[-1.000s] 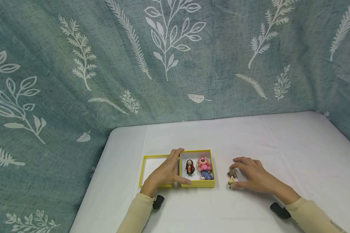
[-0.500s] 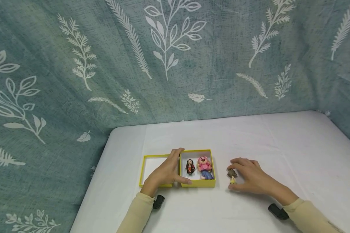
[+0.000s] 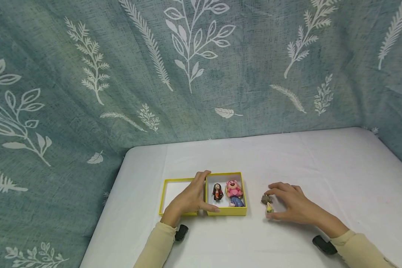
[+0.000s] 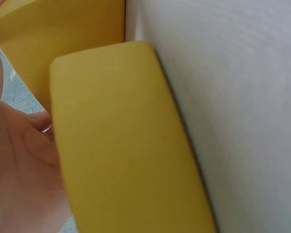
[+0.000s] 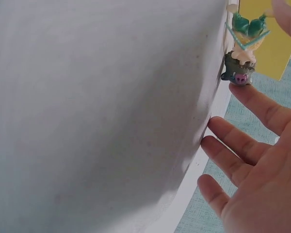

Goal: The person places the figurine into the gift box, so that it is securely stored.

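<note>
My left hand spans the left side of an open yellow box, its thumb at the front wall and fingertips at the far left corner. Inside the box lie a dark-haired figurine and a pink bear toy with a blue lower part. My right hand rests on the table with fingers spread. Its index fingertip touches the grey boar-like head of a small green-and-yellow figurine. The thumb is beside this figurine's feet; whether it touches them I cannot tell.
A yellow-rimmed lid lies inside up, left of the box and partly under my left arm. The white table runs back to a blue-green leaf-patterned curtain.
My right hand shifted slightly left, then back right. The figurine's feet end has swung a little to the right, while its head stayed nearly in place. My left hand held still.
</note>
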`<state>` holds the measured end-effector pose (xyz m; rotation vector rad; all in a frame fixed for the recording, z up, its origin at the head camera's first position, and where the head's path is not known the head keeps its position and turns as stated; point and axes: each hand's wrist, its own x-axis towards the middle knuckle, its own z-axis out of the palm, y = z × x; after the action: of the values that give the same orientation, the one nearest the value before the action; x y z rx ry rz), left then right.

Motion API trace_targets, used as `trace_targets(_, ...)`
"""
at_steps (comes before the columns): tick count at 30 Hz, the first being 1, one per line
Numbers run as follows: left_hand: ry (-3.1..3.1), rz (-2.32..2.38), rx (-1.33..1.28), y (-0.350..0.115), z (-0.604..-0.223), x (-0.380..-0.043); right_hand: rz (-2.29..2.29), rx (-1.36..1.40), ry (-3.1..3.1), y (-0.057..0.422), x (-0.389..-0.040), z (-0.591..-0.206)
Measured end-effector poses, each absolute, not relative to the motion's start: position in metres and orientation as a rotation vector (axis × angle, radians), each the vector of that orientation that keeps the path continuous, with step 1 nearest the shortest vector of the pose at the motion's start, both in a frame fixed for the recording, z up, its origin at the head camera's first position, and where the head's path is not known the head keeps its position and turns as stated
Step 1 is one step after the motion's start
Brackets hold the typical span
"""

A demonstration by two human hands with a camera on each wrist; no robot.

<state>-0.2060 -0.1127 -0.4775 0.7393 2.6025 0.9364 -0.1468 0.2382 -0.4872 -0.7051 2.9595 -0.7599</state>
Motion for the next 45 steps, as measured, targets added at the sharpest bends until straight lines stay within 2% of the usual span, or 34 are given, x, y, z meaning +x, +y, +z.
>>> trace_targets(35, 2.596, 0.949, 0.743, -0.114, -0.478, -0.207, -0.802, -0.775, 3.030, 0.234, -0.156, -0.480)
trace_targets(45, 2.601, 0.948, 0.729, -0.113, -0.478, -0.206, -0.870, -0.871, 3.046, 0.221, -0.163, -0.474)
